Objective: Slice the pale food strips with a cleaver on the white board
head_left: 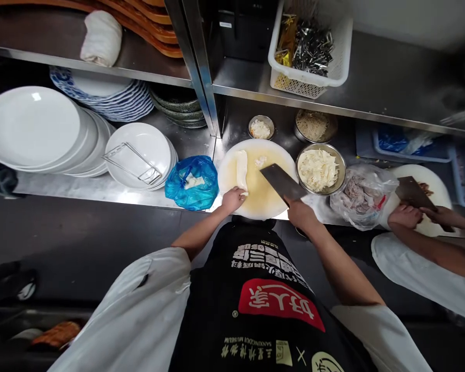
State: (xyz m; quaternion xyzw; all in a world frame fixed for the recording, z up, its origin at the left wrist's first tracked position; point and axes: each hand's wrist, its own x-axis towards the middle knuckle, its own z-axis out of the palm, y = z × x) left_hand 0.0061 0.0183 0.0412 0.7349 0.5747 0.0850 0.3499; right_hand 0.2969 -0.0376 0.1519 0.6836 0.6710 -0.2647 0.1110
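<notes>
My right hand [300, 213] is wrapped round the handle of a cleaver [281, 181], whose broad blade lies slantwise over the right side of a round cutting board [271, 204]. On the board's left side lies a long, pale, flat strip of food [242, 168], its kind unclear. At the near end of this strip, my left hand [232, 200] has its fingers closed on it. A small heap of white bits [260, 161] sits between strip and blade. Just right of the board stands a metal bowl of pale slices [318, 169].
A blue plastic bag [194, 183] and stacked white plates [139, 137] stand to the left. Behind the board is a small bowl of white bits [261, 127]. At right are a clear bag of meat [362, 194] and a co-worker's hands [405, 216] with another cleaver [414, 192]. A shelf edge [333, 106] overhangs the back.
</notes>
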